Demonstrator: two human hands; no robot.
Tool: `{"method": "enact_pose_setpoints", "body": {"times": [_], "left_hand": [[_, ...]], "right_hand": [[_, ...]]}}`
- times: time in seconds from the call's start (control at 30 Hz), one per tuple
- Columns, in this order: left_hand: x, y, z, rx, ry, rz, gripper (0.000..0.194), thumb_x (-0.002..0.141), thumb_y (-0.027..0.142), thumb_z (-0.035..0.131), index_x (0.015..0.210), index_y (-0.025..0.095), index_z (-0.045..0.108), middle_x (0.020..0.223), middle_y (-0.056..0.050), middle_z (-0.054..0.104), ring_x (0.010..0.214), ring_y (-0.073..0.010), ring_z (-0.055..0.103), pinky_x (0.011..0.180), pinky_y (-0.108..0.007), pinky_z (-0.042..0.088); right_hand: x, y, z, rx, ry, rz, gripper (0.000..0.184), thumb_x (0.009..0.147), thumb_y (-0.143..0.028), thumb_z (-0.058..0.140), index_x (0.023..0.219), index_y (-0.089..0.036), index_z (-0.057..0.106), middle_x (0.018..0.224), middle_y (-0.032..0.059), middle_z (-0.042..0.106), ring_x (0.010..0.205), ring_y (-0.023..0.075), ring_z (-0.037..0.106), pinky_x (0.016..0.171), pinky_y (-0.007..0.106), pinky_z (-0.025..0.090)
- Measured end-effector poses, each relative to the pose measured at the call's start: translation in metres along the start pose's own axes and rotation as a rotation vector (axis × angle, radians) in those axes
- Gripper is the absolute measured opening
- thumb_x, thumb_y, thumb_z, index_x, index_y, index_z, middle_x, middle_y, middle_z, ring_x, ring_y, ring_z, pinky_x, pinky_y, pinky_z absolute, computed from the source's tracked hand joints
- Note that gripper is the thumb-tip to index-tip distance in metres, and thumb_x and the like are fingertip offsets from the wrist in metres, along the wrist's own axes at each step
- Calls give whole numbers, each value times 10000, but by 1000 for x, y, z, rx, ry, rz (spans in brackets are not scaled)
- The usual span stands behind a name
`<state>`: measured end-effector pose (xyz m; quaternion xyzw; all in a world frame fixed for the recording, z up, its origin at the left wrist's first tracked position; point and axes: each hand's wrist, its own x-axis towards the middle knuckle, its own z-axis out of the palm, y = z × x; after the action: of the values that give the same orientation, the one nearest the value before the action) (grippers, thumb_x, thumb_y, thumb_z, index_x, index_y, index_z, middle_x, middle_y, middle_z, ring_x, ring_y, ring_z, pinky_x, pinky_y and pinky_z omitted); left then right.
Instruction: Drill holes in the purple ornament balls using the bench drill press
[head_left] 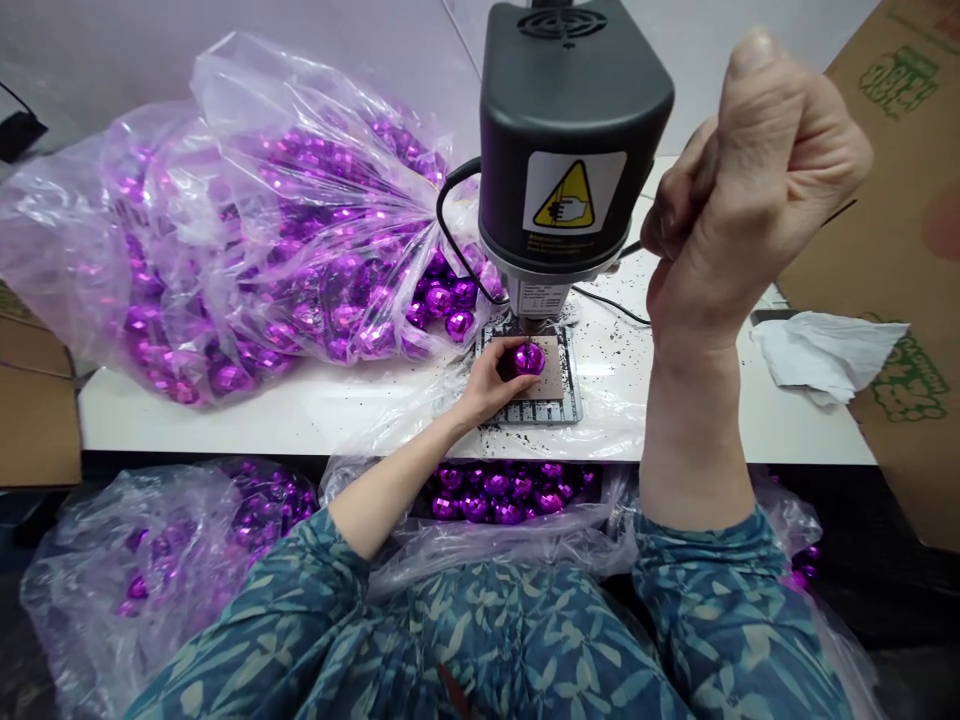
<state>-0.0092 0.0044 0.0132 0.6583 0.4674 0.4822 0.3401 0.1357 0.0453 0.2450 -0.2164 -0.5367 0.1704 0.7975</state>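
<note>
The purple faceted ball (529, 358) is found on a brown board (553, 386), which lies on the metal base plate (574, 402) near the middle of the worktop's (225, 422) front edge, directly below the drill head (577, 110). Whether the tool touches the ball's top cannot be determined. The left hand (491, 385) is clamped on the ball, with the thumb on the side toward the front edge and the fingers on the far side. The right hand (757, 190) is raised beside the drill head with its fingers curled into a fist; what lies inside it is hidden. Judged by appearance, the ball is light, probably a hollow shell, stiff yet liable to crack or dent under a hard squeeze. Its mirror finish looks slippery, and its round form would roll or spin if loosely held. The sound hold is at the widest part, low on opposite sides, pressing it to the board and keeping fingertips clear of the top. Dark shavings (611, 345) litter the worktop around the base plate; a clear bag (300, 250) of similar balls occupies its left rear.
</note>
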Motion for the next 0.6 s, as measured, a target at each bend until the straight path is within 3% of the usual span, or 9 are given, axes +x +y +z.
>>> {"method": "enact_pose_setpoints", "body": {"times": [0.2, 0.37, 0.6], "left_hand": [[-1, 1, -1, 51, 6, 28, 564, 793, 307, 866, 1279, 190, 606, 1240, -107, 705, 1127, -256, 694, 1008, -443, 574], [-1, 2, -1, 86, 13, 38, 557, 792, 295, 869, 1274, 197, 608, 1258, -114, 703, 1144, -262, 691, 1011, -454, 576], [-1, 2, -1, 111, 16, 44, 554, 798, 291, 865, 1275, 191, 604, 1256, -115, 704, 1151, -263, 690, 1008, -446, 578]], "right_hand": [[-19, -8, -4, -5, 75, -89, 510, 793, -503, 639, 534, -201, 319, 401, -86, 278, 339, 32, 263, 422, 272, 173], [-47, -17, -15, -80, 89, -38, 576, 934, -371, 590, 501, -177, 265, 423, -57, 265, 376, 35, 293, 449, 273, 202], [-62, 2, -26, -80, 155, -141, 602, 910, -447, 598, 571, -186, 173, 428, -65, 123, 345, 33, 212, 401, 242, 183]]}}
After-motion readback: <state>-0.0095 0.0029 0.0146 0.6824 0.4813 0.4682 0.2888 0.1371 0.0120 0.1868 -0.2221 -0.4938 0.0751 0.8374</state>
